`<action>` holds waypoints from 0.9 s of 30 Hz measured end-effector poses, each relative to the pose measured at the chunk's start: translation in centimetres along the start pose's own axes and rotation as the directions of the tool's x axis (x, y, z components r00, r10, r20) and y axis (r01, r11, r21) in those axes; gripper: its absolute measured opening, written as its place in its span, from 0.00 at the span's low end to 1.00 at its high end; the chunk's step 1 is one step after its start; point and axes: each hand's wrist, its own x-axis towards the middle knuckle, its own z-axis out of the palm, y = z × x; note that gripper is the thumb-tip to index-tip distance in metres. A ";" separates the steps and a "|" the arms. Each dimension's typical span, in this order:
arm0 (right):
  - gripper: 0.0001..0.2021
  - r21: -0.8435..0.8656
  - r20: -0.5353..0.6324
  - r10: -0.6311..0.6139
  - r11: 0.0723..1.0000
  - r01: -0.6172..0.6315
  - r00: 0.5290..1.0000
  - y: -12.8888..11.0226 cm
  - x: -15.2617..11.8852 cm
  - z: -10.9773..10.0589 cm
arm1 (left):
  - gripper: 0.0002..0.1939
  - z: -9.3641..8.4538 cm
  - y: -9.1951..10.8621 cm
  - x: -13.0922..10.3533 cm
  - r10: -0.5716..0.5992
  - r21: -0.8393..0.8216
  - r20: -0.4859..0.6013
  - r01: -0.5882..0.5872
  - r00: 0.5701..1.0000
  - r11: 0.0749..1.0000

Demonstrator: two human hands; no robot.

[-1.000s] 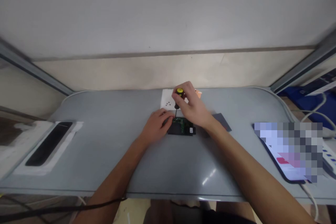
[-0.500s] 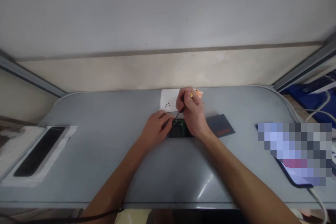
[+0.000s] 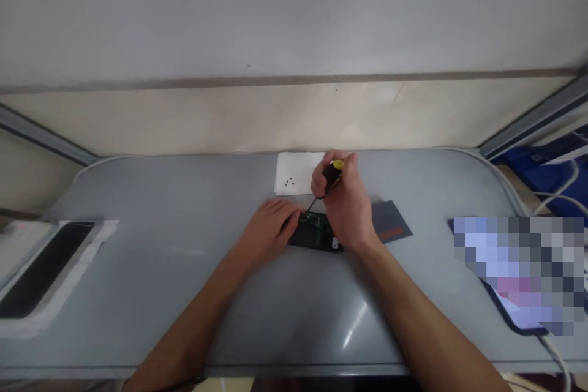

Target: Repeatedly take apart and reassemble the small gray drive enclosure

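My right hand (image 3: 350, 211) is closed around a black-and-yellow screwdriver (image 3: 332, 176), whose thin shaft slants down to the left. The screwdriver's tip meets the upper edge of an opened phone (image 3: 309, 236) with a green circuit board showing inside. At the phone's left end, my left hand (image 3: 271, 223) grips its edge, thumb and fingertips close to the screwdriver tip. Just behind lies a white paper (image 3: 303, 166) with several tiny dark screws (image 3: 290, 182) on it. My right hand hides part of the paper and the phone's right side.
To the right of the phone lies a flat dark-blue panel (image 3: 391, 220). A lit phone with a blurred screen (image 3: 514, 285) and a cable sits far right. At far left, a dark flat panel (image 3: 48, 269) lies on white sheets. A wall (image 3: 229, 119) closes off the back.
My right hand has turned, so the screwdriver's handle shows more clearly. More of the phone's lower right is visible, and the whole view has shifted slightly.
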 end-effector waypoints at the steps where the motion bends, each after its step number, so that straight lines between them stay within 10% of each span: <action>1: 0.20 0.007 -0.001 -0.005 1.000 0.005 1.000 0.0 -0.1 0.0 | 0.12 0.0 0.0 0.0 -0.001 0.004 0.004 0.001 1.000 1.000; 27: 0.20 0.075 0.086 -0.003 0.997 -0.003 0.996 0.1 0.4 0.0 | 0.14 0.1 0.4 -0.3 0.014 0.048 -0.011 -0.013 1.000 0.999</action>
